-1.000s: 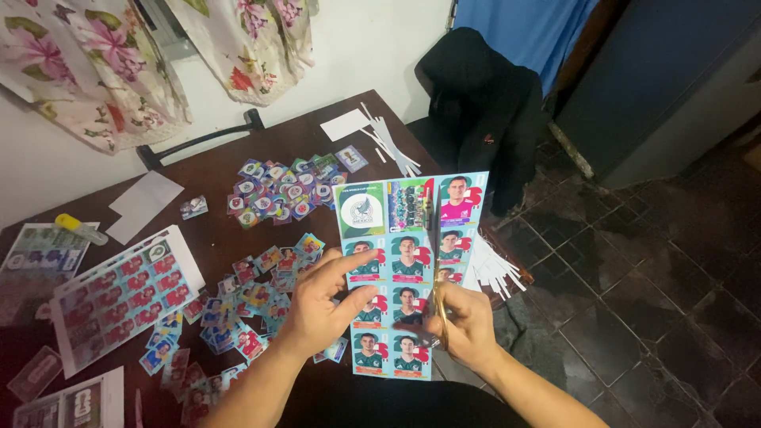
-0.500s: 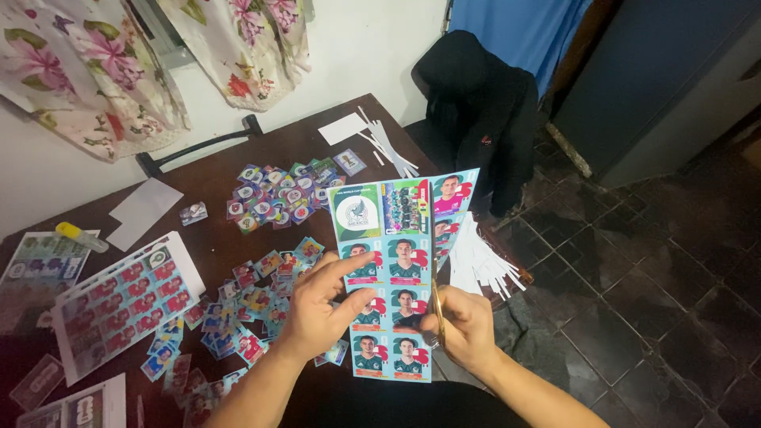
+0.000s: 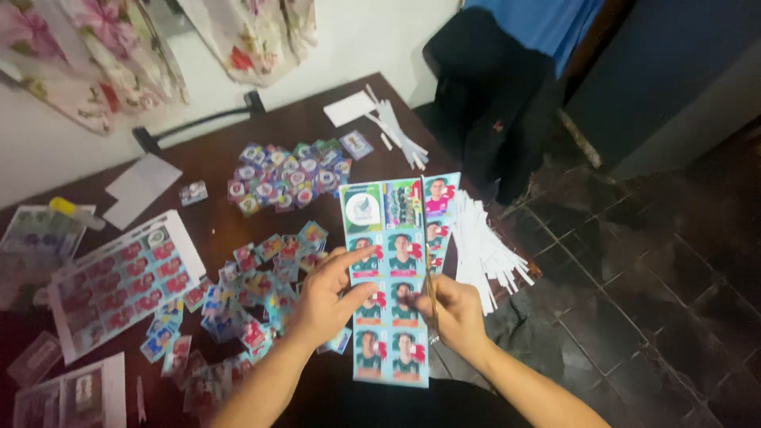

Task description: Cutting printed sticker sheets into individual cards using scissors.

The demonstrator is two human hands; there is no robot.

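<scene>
Nearest me, the person's right hand [image 3: 456, 313] is closed around a pair of scissors [image 3: 432, 289], blades pointing toward twelve o'clock. The left hand [image 3: 329, 301] sits at nine o'clock from it, thumb and fingers pinching the sticker sheet [image 3: 388, 277] along its left edge. The sheet's long axis runs from six to twelve o'clock, so the blades lie along it, between the middle column and the right one; the right column already hangs apart near the top. Beyond, at about two o'clock, white paper strips [image 3: 479, 250] fan over the dark table [image 3: 222, 143] edge. Farther off, toward eleven o'clock, lies a heap of cut stickers [image 3: 285, 174].
</scene>
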